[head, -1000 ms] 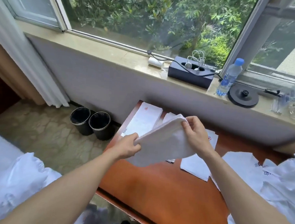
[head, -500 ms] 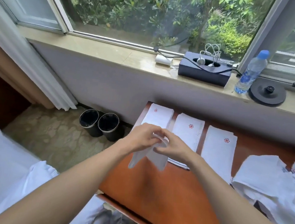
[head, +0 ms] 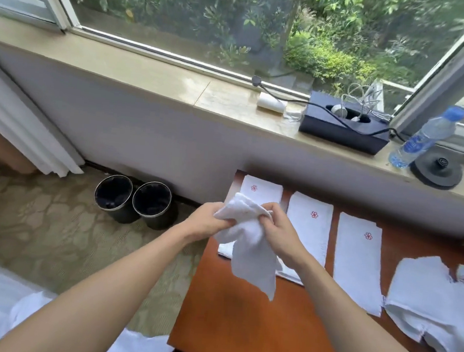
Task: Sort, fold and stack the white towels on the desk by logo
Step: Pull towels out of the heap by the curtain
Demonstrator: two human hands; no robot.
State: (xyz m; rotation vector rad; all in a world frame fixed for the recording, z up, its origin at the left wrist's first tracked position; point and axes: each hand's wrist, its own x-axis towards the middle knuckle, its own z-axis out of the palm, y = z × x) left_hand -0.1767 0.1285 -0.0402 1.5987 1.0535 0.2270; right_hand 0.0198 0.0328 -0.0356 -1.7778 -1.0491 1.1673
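Change: since half a second ago our hands have drawn slightly apart and the crumpled white terry towel [head: 250, 249] hangs lower
Left hand: our left hand [head: 207, 224] clutches its bunched upper edge, fingers curled in
Right hand: our right hand [head: 279, 229] pinches that edge just beside it
Towel: in the air over the orange-brown wooden tabletop [head: 241, 329], tail dangling before the left end of three folded white towels with red flower logos [head: 310, 226]
Waiting: a heap of unfolded white towels [head: 432, 302] at right
Risk: no logo shows on the held towel, so we could stack it wrongly; the loose tail could drag over the folded row and rumple it
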